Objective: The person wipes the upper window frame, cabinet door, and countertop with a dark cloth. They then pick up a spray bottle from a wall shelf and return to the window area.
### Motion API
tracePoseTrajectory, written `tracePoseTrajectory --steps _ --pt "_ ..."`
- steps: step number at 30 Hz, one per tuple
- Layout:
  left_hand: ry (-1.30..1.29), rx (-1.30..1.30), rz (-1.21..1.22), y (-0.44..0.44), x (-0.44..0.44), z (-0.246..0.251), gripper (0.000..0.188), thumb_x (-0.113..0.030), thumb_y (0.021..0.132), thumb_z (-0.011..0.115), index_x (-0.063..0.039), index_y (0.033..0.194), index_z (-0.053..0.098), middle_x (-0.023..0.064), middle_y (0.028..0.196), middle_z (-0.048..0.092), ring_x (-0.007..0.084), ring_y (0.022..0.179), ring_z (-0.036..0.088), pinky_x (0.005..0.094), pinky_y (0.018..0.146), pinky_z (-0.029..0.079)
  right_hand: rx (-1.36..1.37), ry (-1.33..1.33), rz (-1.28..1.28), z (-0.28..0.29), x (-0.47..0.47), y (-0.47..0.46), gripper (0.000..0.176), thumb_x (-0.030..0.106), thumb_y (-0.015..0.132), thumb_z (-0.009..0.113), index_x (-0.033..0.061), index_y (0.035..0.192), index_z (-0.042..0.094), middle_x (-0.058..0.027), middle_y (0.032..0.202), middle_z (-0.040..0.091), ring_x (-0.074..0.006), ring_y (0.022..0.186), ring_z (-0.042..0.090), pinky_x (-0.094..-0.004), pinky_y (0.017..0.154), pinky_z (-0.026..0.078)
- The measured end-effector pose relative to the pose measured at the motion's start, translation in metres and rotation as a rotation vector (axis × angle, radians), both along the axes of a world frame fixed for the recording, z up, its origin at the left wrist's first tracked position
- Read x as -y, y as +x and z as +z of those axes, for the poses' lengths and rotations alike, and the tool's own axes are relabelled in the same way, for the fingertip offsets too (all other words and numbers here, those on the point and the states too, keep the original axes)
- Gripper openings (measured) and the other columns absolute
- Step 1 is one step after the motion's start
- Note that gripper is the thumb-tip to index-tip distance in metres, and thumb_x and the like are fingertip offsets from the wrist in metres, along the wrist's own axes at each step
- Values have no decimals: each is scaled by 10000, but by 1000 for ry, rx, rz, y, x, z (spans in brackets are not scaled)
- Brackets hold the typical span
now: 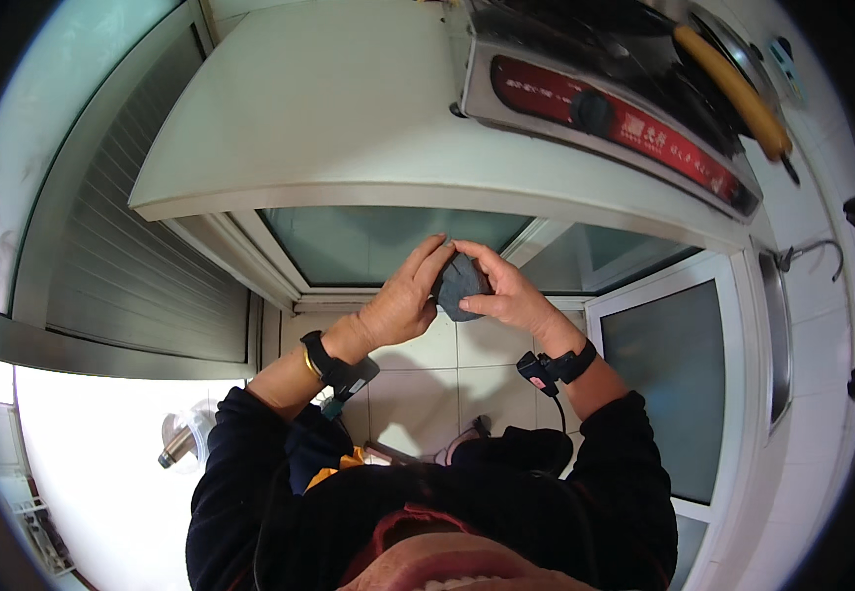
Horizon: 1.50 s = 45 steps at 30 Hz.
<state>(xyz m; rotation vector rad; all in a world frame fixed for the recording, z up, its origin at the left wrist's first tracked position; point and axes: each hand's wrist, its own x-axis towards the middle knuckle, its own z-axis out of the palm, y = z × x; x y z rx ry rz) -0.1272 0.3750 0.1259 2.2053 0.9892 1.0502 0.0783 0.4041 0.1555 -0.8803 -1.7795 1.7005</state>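
A dark grey, rounded bundle that looks like folded cloth (463, 287) is held between both hands, in front of the glass-fronted cabinet below the counter edge. My left hand (405, 295) grips it from the left, fingertips at its top. My right hand (505, 290) holds its right side, with the thumb across its front and the fingers over the top. The fingertips of both hands nearly meet above it. Each wrist wears a black strap with a small device. What lies under the fingers is hidden.
A white counter (309, 111) bears a steel gas stove (612, 111) with a black knob. A wooden-handled pan (730, 89) rests on the stove. An open ribbed metal-framed door (154, 221) stands left, a framed glass door (664, 384) right. Tiled floor (416, 391) lies below.
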Motion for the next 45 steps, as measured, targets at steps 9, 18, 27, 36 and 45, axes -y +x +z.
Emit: tracePoseTrajectory --steps 9,18,27,36,45 --pt "-241 -72 136 -58 64 87 856 16 708 636 -44 1433 185 260 1424 238 430 1291 322 404 1050 354 173 211 62 105 22 -50 659 76 728 698 4 1321 420 -109 1229 538 -172 1132 506 -299 972 392" --pt "-280 -212 715 -170 148 211 671 -21 757 614 -50 1370 342 218 1394 345 394 1264 370 404 1055 342 639 552 -317 205 -52 -165 577 227 830 620 48 1323 382 -237 1322 442 -362 1209 454 -413 976 408" --pt "-365 -448 602 -258 206 203 627 -58 750 614 -46 1335 388 209 1330 420 383 1214 418 428 1014 372 1048 791 -75 174 -56 -181 395 89 817 552 53 1209 518 -264 1300 404 -441 1203 397 -457 957 419" --pt "-644 -654 336 -283 238 136 518 -227 736 678 -67 1188 483 201 1202 487 390 1105 500 489 891 459 1283 553 -406 147 -82 -217 513 148 818 588 -71 1249 415 -286 1225 425 -438 1097 454 -471 907 416" --pt "-694 -502 320 -330 285 125 290 -150 703 663 -20 934 545 205 899 564 393 972 549 494 765 459 1449 630 -607 81 -197 -231 581 295 795 629 -34 1246 468 -333 1272 415 -445 1187 403 -475 953 370"
